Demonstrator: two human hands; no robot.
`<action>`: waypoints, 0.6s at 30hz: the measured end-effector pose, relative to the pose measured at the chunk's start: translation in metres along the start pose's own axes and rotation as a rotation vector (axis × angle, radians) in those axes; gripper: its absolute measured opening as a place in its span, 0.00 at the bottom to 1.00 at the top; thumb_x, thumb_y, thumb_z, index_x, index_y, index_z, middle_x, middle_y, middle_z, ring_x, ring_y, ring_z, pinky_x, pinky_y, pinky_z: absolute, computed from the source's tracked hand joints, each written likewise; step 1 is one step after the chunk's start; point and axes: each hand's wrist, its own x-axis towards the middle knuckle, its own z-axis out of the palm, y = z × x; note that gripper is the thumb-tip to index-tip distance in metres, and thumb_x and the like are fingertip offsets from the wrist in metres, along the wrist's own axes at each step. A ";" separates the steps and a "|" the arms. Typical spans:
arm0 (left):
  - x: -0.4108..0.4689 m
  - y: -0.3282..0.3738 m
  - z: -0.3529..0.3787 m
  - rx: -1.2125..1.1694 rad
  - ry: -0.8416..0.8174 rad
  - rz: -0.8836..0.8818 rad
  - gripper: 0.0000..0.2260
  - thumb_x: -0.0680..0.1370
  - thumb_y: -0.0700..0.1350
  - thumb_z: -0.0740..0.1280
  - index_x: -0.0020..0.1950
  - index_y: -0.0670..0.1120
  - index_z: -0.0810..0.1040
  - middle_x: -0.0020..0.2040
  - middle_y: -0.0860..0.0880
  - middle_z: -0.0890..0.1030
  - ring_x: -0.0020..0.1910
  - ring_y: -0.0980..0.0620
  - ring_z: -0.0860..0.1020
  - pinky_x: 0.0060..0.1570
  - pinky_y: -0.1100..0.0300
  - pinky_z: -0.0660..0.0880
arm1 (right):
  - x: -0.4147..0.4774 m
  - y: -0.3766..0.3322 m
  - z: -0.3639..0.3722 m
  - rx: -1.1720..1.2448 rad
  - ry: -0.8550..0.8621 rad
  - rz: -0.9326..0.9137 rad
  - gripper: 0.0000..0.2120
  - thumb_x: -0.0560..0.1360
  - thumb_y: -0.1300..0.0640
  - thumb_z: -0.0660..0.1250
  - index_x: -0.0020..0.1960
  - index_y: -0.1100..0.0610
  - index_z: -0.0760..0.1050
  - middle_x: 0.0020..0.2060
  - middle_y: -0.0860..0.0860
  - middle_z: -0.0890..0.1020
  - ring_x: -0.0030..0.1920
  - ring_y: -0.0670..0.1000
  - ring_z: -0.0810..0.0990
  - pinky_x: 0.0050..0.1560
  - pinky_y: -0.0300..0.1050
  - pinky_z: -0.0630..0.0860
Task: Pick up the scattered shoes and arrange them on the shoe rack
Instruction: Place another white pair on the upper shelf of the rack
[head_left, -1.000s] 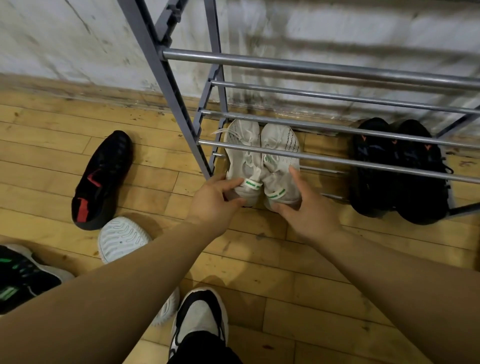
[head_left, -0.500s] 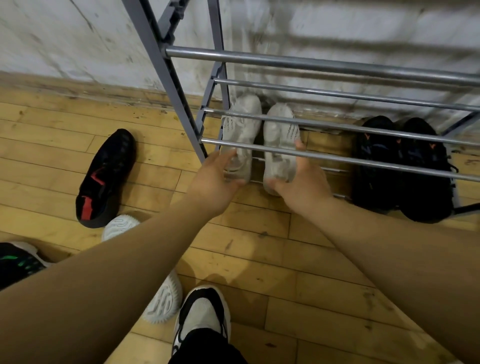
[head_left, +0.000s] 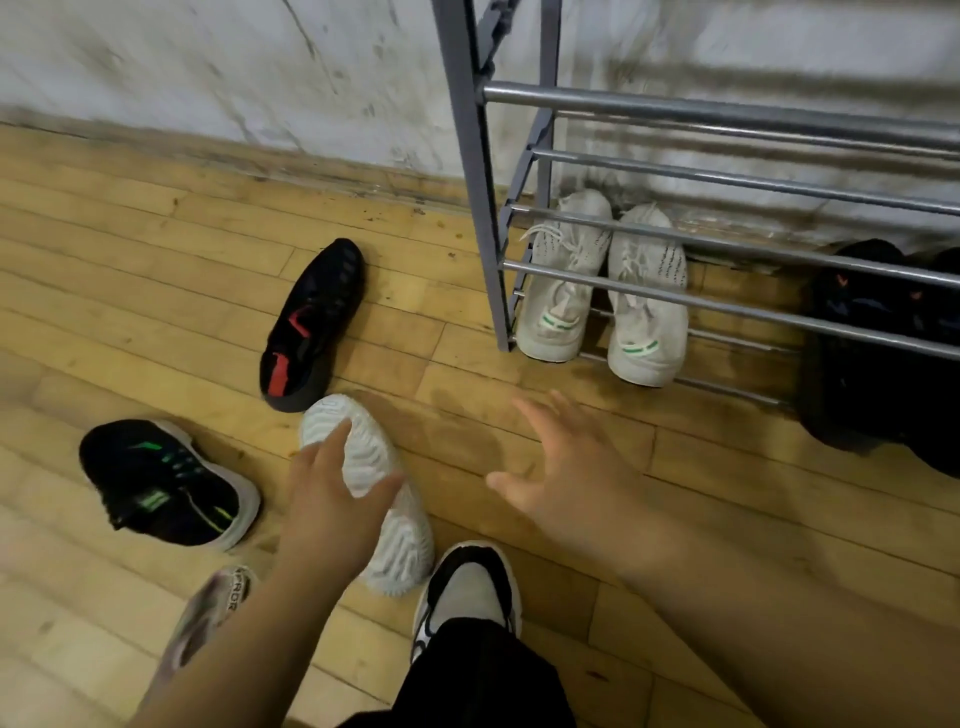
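A pair of white sneakers (head_left: 602, 291) stands on the bottom tier of the grey metal shoe rack (head_left: 727, 111), heels toward me. A black pair (head_left: 872, 343) sits on the same tier to the right. On the floor lie a black-and-red shoe (head_left: 311, 322), a white shoe turned sole up (head_left: 374, 467) and a black-and-green shoe (head_left: 161, 483). My left hand (head_left: 327, 509) reaches over the upturned white shoe, thumb and fingers spread across its sole. My right hand (head_left: 561, 467) hovers open above bare floor, holding nothing.
A pale patterned shoe (head_left: 213, 613) lies at the lower left, partly behind my left arm. My own foot in a black-and-white shoe (head_left: 467, 587) stands at the bottom centre. The rack backs onto a stained white wall (head_left: 208, 67). Wooden floorboards stretch to the left.
Both hands let go of the white pair, now on the rack's bottom tier, and pulled back. My left hand swung left onto the upturned white shoe. The view turned left.
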 end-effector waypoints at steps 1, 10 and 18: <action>-0.001 -0.012 0.001 -0.024 -0.017 -0.069 0.38 0.76 0.58 0.73 0.81 0.55 0.59 0.79 0.44 0.62 0.76 0.43 0.63 0.72 0.45 0.66 | 0.001 -0.007 0.008 0.032 -0.058 -0.020 0.40 0.76 0.33 0.65 0.82 0.40 0.51 0.83 0.47 0.51 0.82 0.52 0.49 0.80 0.54 0.55; -0.003 -0.049 0.024 -0.647 -0.183 -0.313 0.52 0.71 0.39 0.80 0.80 0.67 0.50 0.59 0.46 0.83 0.54 0.46 0.85 0.55 0.42 0.82 | 0.012 -0.029 0.056 0.310 -0.306 0.059 0.34 0.80 0.40 0.66 0.82 0.45 0.59 0.79 0.51 0.67 0.77 0.50 0.66 0.66 0.40 0.66; -0.010 0.010 -0.007 -0.873 -0.338 -0.062 0.45 0.71 0.36 0.78 0.79 0.61 0.60 0.57 0.42 0.86 0.54 0.39 0.85 0.56 0.37 0.80 | 0.015 -0.036 0.026 0.510 -0.176 0.045 0.29 0.79 0.44 0.68 0.79 0.40 0.64 0.75 0.51 0.73 0.72 0.47 0.72 0.70 0.46 0.70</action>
